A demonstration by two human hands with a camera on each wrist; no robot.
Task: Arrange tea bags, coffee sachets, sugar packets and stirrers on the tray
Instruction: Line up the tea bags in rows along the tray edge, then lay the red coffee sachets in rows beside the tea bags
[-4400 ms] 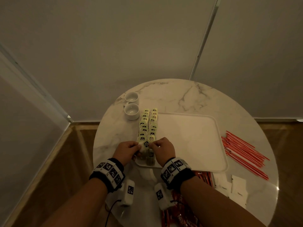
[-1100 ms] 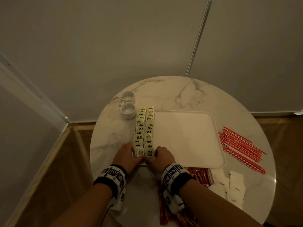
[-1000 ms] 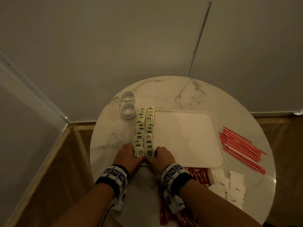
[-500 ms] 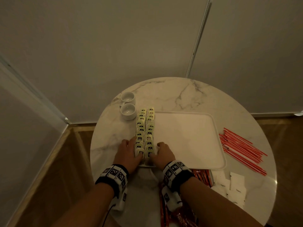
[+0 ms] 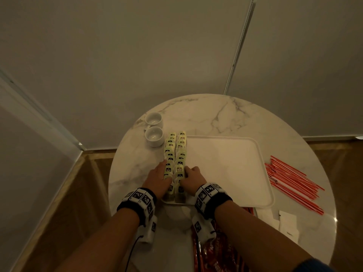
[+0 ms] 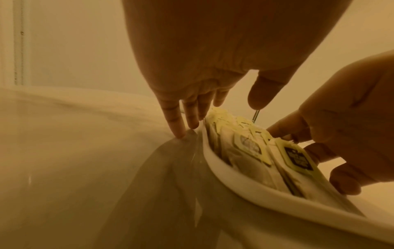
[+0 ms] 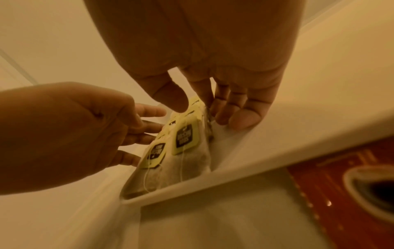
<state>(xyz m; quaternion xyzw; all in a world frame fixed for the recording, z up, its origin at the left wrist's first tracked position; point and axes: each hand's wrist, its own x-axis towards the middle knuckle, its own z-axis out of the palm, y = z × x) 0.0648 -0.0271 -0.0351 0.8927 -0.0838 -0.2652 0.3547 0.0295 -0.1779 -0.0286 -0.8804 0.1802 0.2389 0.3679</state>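
Two rows of yellow-tagged tea bags [image 5: 177, 154] run along the left side of the white tray [image 5: 225, 169]. My left hand [image 5: 164, 169] lies outside the left row, fingers straight, tips on the table by the tray rim [image 6: 234, 182]. My right hand [image 5: 189, 172] is inside the tray, its fingers [image 7: 245, 118] pressing against the right row [image 7: 181, 146]. Neither hand holds anything. Red stirrers [image 5: 290, 185] lie right of the tray, white sugar packets [image 5: 286, 222] at the near right, and red coffee sachets [image 5: 216, 252] under my right forearm.
Two white cups [image 5: 154, 136] stand just left of the tray's far corner. The round marble table [image 5: 206, 116] sits close to a wall, with wooden floor on both sides. Most of the tray floor right of the tea bags is bare.
Both hands have slid from the near end of the tea bag rows farther along their sides. The left fingers have stretched out forward. The rows stay in place.
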